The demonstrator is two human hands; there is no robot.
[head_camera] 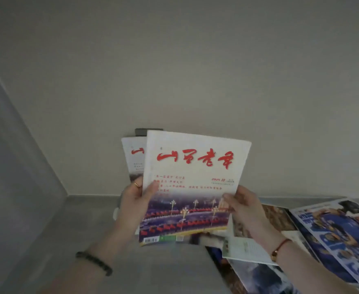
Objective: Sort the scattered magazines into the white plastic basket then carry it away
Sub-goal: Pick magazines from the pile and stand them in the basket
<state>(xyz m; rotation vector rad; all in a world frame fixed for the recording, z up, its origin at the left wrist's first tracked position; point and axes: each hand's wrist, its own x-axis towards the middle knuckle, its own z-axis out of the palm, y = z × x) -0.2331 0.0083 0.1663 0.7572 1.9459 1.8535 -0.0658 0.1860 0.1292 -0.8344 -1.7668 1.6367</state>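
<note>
— Magazines first: where are they?

— Two are held up in front of the wall (174, 60). The front magazine (195, 177) has a white cover with big red brush letters and a night street photo in its lower half. The second magazine (133, 158) has the same red title. It stands behind the first one and shows only at the left side of it.

— How do the hands hold them?

— The left hand (135, 200) is closed on the lower left edges of both. Its thumb lies on the front cover and the fingers go behind, where I cannot see them. One finger wears a ring (136, 184). The right hand (243, 205) grips the lower right edge of the front magazine. The thumb presses on the cover and the other fingers are curled behind it.

— What is near the fingers?

— Below and to the right of the right hand, more scattered magazines (331, 232) lie flat and overlap each other. One has a blue cover. A pale booklet (246, 249) lies on top of them, just under the right wrist. That wrist has a red cord bracelet (280, 247). The left wrist has a dark bead bracelet (94, 263). Under the left hand there is bare grey floor (85, 219).
</note>
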